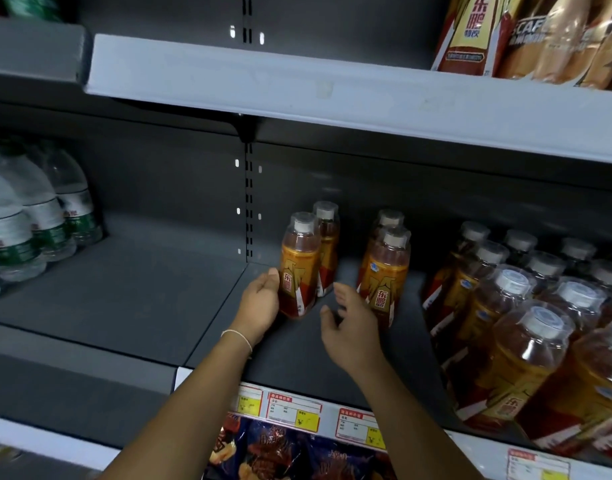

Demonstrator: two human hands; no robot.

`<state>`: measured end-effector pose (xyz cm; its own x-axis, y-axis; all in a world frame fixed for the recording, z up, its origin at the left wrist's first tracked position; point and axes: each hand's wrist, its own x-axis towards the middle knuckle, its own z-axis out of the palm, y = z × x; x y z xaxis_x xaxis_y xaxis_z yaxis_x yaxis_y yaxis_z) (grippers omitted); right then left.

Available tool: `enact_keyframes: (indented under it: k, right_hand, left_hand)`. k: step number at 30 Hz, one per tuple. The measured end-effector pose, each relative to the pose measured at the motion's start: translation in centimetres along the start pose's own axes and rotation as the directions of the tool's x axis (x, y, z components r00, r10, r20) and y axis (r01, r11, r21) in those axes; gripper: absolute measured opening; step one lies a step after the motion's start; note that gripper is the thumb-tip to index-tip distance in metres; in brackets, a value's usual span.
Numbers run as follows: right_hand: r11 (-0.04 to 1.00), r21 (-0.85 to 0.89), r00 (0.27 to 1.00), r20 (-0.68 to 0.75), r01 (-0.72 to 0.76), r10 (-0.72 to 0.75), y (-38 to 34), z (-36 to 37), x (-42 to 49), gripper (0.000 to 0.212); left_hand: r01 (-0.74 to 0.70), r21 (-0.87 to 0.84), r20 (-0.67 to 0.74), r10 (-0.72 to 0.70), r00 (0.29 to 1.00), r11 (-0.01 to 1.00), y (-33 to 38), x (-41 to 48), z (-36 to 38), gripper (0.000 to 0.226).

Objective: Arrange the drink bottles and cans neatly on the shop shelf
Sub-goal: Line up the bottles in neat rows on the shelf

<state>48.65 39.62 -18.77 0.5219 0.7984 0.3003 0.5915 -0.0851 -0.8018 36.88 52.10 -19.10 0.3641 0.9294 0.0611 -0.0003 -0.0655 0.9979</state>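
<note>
Our left hand [259, 306] rests against the front left bottle [299, 268] from its nine o'clock, mid-shelf [297, 362], though we cannot tell whether its fingers wrap behind. Our right hand [353, 327] hangs spread and empty at seven o'clock of the right bottle [384, 275]. These full, smooth, rigid plastic cylinders look weighty and probably slippery, so we would grip them at the sleeved waist.

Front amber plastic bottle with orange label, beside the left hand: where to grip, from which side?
Probably the labelled body at mid-height, from the front-left. The amber plastic bottle stands upright, a twin bottle stands close behind, and the grey shelf floor to its left is bare. The left hand touches that side.
</note>
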Motion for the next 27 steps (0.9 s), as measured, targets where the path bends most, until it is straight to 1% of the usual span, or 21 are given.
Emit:
enact_keyframes:
  k: [3,5,7,8,10,13,16,19,23,25,27]
  right_hand:
    - [0.995,0.082,0.992,0.115,-0.059,0.049,0.2,0.9,0.5,0.059]
    - [0.983,0.157,0.983,0.173,-0.094,0.067,0.3,1.3,0.6,0.065]
    - [0.974,0.193,0.980,0.179,-0.119,0.084,0.5,1.5,0.8,0.070]
    - [0.974,0.194,0.983,0.164,-0.118,0.086,0.6,1.5,0.8,0.073]
    - [0.980,0.178,0.990,0.118,-0.093,0.073,0.5,1.5,0.6,0.076]
    - [0.992,0.107,0.997,0.047,-0.072,0.067,0.6,0.9,0.0,0.081]
    - [0.993,0.061,0.994,0.010,-0.106,0.105,1.2,-0.1,-0.5,0.083]
    - [0.989,0.041,0.990,-0.008,-0.139,0.139,1.9,-1.6,-1.3,0.084]
    - [0.988,-0.018,0.986,-0.060,-0.155,0.154,3.0,-3.8,-2.7,0.093]
    - [0.985,-0.018,0.981,-0.091,-0.171,0.169,3.4,-4.4,-3.2,0.097]
    - [0.983,-0.001,0.975,-0.130,-0.183,0.181,3.7,-4.8,-3.6,0.096]
  left_hand:
    - [0.021,-0.030,-0.037,-0.022,0.999,0.999,-0.3,-0.3,-0.7,0.043]
    - [0.043,-0.045,-0.005,-0.044,0.999,0.998,-0.4,-0.7,-1.0,0.045]
    - [0.007,0.061,0.053,-0.010,0.999,0.998,-0.1,-1.2,-0.9,0.048]
    - [-0.019,0.128,0.066,0.011,0.998,0.992,0.0,-1.5,-0.8,0.052]
    - [-0.071,0.231,0.040,0.064,0.997,0.970,0.5,-2.0,-0.6,0.057]
    - [-0.153,0.292,0.043,0.146,0.988,0.944,0.9,-2.8,-0.2,0.062]
    - [-0.211,0.317,0.062,0.202,0.977,0.925,1.1,-3.9,0.9,0.063]
    - [-0.250,0.336,0.109,0.226,0.968,0.908,1.3,-4.7,2.4,0.057]
    - [-0.297,0.296,0.130,0.269,0.954,0.908,1.2,-5.1,4.3,0.055]
    - [-0.312,0.290,0.144,0.282,0.949,0.905,1.2,-5.1,5.1,0.055]
    - [-0.320,0.258,0.171,0.283,0.944,0.912,1.2,-5.2,6.0,0.053]
